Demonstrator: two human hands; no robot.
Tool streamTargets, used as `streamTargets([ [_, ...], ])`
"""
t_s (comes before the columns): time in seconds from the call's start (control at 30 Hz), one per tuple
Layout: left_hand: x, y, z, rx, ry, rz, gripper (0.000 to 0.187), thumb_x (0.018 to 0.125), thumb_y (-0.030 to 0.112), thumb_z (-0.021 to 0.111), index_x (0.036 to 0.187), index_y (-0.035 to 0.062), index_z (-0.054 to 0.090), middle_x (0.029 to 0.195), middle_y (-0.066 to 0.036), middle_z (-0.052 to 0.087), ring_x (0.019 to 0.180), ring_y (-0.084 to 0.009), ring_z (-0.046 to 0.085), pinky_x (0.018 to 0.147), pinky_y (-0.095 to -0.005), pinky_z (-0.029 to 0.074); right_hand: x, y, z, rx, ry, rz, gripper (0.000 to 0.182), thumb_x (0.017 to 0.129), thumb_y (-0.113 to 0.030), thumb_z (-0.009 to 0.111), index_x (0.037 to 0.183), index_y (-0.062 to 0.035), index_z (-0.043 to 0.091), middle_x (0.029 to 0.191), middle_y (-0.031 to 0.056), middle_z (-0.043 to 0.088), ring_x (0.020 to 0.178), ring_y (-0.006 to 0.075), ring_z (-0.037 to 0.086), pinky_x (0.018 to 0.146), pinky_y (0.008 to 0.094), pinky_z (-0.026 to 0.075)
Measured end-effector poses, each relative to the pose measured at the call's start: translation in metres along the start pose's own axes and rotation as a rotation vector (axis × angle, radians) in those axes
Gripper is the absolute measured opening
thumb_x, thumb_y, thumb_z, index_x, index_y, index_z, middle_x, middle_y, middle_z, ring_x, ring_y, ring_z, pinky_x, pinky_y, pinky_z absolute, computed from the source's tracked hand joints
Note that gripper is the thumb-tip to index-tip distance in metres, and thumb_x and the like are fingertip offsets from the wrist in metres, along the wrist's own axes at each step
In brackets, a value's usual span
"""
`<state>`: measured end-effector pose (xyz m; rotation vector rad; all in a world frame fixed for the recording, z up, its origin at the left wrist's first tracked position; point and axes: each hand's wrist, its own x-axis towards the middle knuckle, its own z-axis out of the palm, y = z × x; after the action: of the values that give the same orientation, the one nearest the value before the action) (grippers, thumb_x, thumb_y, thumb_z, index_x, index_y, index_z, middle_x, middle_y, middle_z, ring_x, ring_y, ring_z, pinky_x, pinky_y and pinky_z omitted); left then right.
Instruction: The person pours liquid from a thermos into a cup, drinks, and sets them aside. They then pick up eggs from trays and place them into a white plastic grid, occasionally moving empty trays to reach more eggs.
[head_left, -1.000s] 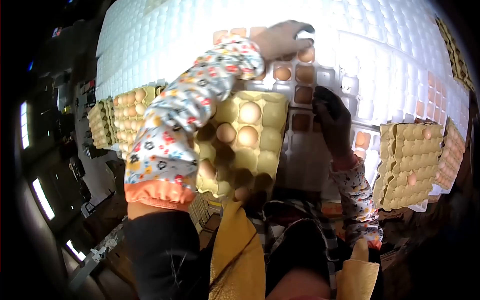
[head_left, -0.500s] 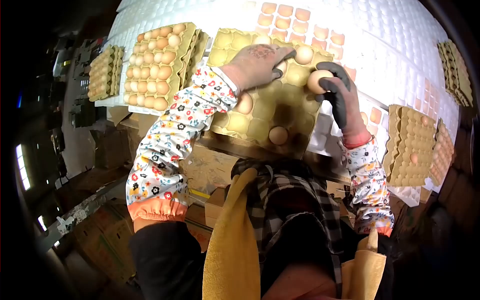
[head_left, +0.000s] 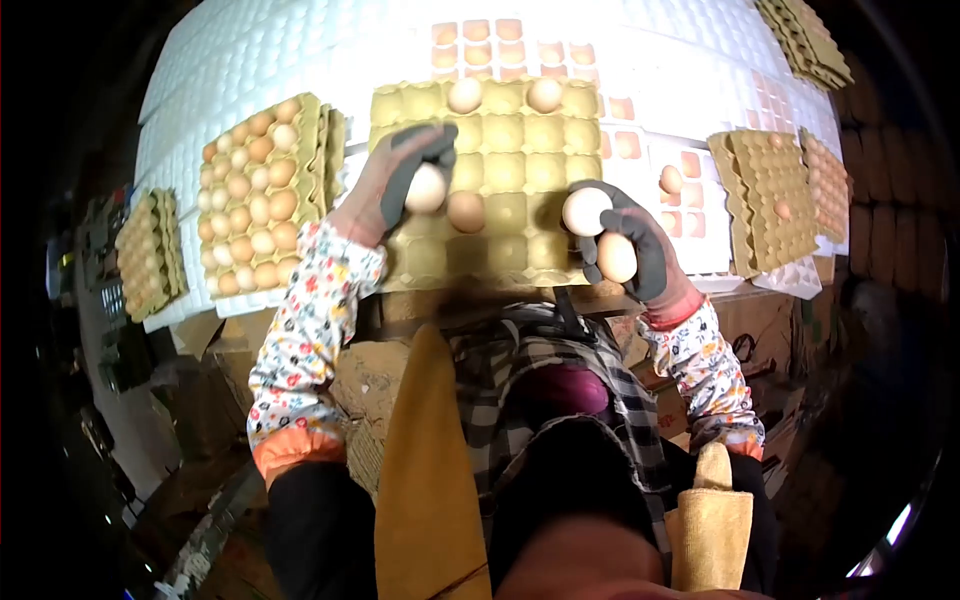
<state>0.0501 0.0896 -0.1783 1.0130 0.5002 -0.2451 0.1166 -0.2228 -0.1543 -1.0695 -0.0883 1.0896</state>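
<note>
A fibre egg tray (head_left: 505,138) lies before me with mostly bare cups. Two pale eggs, one an egg (head_left: 465,96) at left and one an egg (head_left: 545,95) at right, sit in its far row. A browner egg (head_left: 466,212) rests nearer its middle. Over the tray's left side, my left hand (head_left: 385,185), in a grey-and-black glove, has its fingers curled around a pale egg (head_left: 426,189). At the right edge, my gloved right hand (head_left: 648,255) grips a whitish egg (head_left: 587,212) and a tan egg (head_left: 616,257) together.
Full egg trays (head_left: 250,200) are stacked at left, with another tray stack (head_left: 150,255) beyond. To the right stand stacked fibre trays (head_left: 765,200) with a few eggs on top. White plastic trays (head_left: 300,60) cover the table behind. A loose egg (head_left: 671,180) sits in one at right.
The view has swung, shifting the scene. My left hand has moved to the tray's left side, an egg now visible in it. My right hand has come nearer and now shows two eggs instead of one.
</note>
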Motion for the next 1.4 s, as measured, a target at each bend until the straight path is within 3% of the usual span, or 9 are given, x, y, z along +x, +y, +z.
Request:
streamTargets([
  [0.1,-0.033,-0.001,0.028,1.57,-0.016,0.21,0.053,0.083,0.037,0.073,0.124,0.0073,0.059,0.099,-0.017,0.066,0.091,-0.029,0.065,0.08,-0.0375,0.052,0.013,-0.016,0.0,0.278,-0.024,-0.057,0.044,0.098,-0.025,0.041,0.13,0.0039,0.051,0.091,0.0129,0.063,0.064,0.0158,0.057,0.052,0.0267,0.047],
  [0.3,-0.041,-0.015,0.038,1.523,0.143,0.126,0.056,0.076,0.03,0.076,0.127,0.0139,0.058,0.108,-0.017,0.061,0.097,-0.0336,0.062,0.087,-0.0403,0.049,0.042,-0.027,-0.039,0.247,-0.094,-0.1,0.035,0.094,-0.011,0.051,0.126,0.0033,0.054,0.083,0.0083,0.059,0.066,0.0143,0.055,0.054,0.0265,0.043],
  [0.4,-0.031,0.004,0.046,0.366,0.443,0.269,0.044,0.089,0.035,0.066,0.12,0.0041,0.06,0.086,-0.005,0.061,0.08,-0.0145,0.06,0.075,-0.0264,0.051,0.057,-0.032,-0.09,-0.616,0.091,-0.564,0.044,0.097,-0.028,0.046,0.129,0.0009,0.054,0.099,0.0104,0.066,0.074,0.0137,0.061,0.061,0.0234,0.049],
  [0.57,0.07,0.05,0.069,-0.104,0.244,0.125,0.028,0.097,0.023,0.053,0.112,0.0006,0.058,0.095,-0.011,0.066,0.08,-0.0207,0.067,0.068,-0.0311,0.058,0.146,-0.055,-0.187,-0.158,0.36,-0.342,0.031,0.09,-0.011,0.062,0.118,0.002,0.058,0.099,0.0141,0.067,0.081,0.0189,0.065,0.072,0.0284,0.054],
  [0.77,0.286,0.049,0.15,1.311,0.229,0.56,0.042,0.083,0.028,0.069,0.119,0.0087,0.058,0.109,-0.019,0.061,0.101,-0.035,0.061,0.089,-0.0419,0.048,0.262,-0.092,-0.231,-1.41,0.551,-0.271,0.05,0.079,-0.036,0.062,0.121,-0.0094,0.063,0.117,0.0228,0.06,0.108,0.0348,0.059,0.094,0.043,0.047],
  [0.93,0.405,0.038,0.118,1.748,-0.025,0.178,0.046,0.091,0.037,0.058,0.132,0.016,0.053,0.134,-0.014,0.048,0.117,-0.032,0.056,0.097,-0.0401,0.048,0.284,-0.09,-0.227,-1.04,0.608,-0.514,0.032,0.083,-0.024,0.063,0.11,-0.0067,0.065,0.106,0.0179,0.064,0.101,0.035,0.061,0.088,0.0421,0.049],
  [1.07,0.311,0.115,0.09,1.383,0.034,0.169,0.043,0.092,0.031,0.059,0.128,0.008,0.057,0.109,-0.017,0.066,0.094,-0.0282,0.065,0.085,-0.036,0.051,0.278,-0.043,-0.23,-1.615,0.448,-0.919,0.033,0.088,-0.017,0.061,0.118,-0.0055,0.059,0.116,0.0173,0.06,0.102,0.0367,0.058,0.086,0.0436,0.049],
  [1.23,0.109,0.104,0.053,1.086,0.33,0.346,0.035,0.092,0.005,0.062,0.126,-0.0013,0.056,0.117,-0.007,0.064,0.102,-0.0108,0.06,0.088,-0.0246,0.049,0.217,-0.07,-0.147,-0.922,0.198,-0.764,0.047,0.084,-0.025,0.068,0.123,-0.0027,0.055,0.122,0.0183,0.056,0.116,0.0373,0.05,0.1,0.0455,0.04],
  [1.4,-0.006,0.039,0.057,1.334,0.454,0.305,0.049,0.083,0.023,0.071,0.126,0.004,0.055,0.116,-0.018,0.058,0.107,-0.0341,0.059,0.093,-0.0391,0.048,0.183,-0.055,-0.077,-1.384,0.073,-0.964,0.058,0.069,-0.033,0.08,0.116,-0.0064,0.06,0.118,0.0148,0.057,0.119,0.0355,0.048,0.105,0.0539,0.033],
])
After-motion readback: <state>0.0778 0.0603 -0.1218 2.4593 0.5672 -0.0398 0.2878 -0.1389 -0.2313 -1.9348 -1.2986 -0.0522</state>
